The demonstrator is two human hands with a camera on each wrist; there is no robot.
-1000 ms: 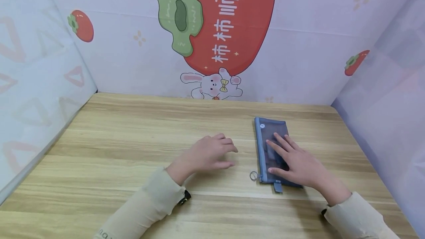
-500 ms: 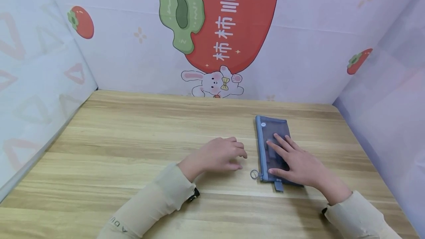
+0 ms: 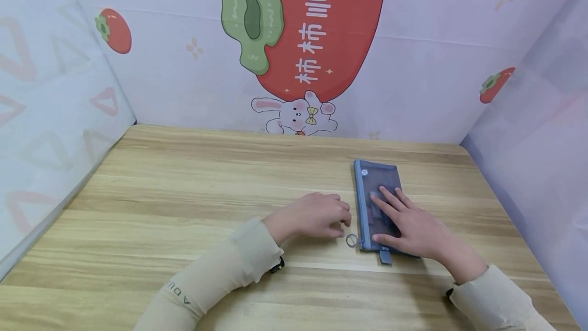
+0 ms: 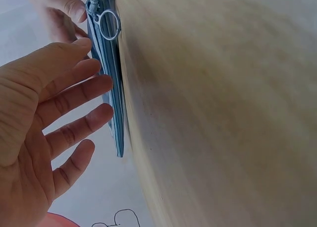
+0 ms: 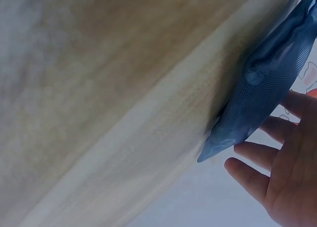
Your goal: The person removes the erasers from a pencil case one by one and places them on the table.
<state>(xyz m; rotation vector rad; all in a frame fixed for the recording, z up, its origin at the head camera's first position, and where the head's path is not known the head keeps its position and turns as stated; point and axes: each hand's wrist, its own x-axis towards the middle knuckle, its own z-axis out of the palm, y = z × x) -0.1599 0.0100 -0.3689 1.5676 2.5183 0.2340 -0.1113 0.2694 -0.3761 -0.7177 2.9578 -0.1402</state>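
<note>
A blue mesh zipper pouch (image 3: pixel 375 180) lies flat on the table, its zipper along the left edge. My right hand (image 3: pixel 415 229) rests on it with spread, straight fingers; the right wrist view shows the pouch's mesh side (image 5: pixel 267 83) under those fingers. Just left of the pouch, my left hand (image 3: pixel 317 216) hovers with loosely bent fingers and holds nothing. Its fingertips are close to the zipper's ring pull (image 3: pixel 351 240). In the left wrist view, that ring (image 4: pixel 109 25) hangs off the zipper end, near the left thumb. What the pouch contains is too dim to make out.
A wood-grain table (image 3: pixel 184 183) spreads under both hands. Printed cloth walls (image 3: pixel 436 65) enclose it at the back and on both sides. A small fabric tab (image 3: pixel 385 257) sticks out from the pouch's near end.
My left hand has moved right, closer to the zipper side of the pouch and its ring. The right hand and the pouch stay nearly in place; the head view has tilted slightly.
</note>
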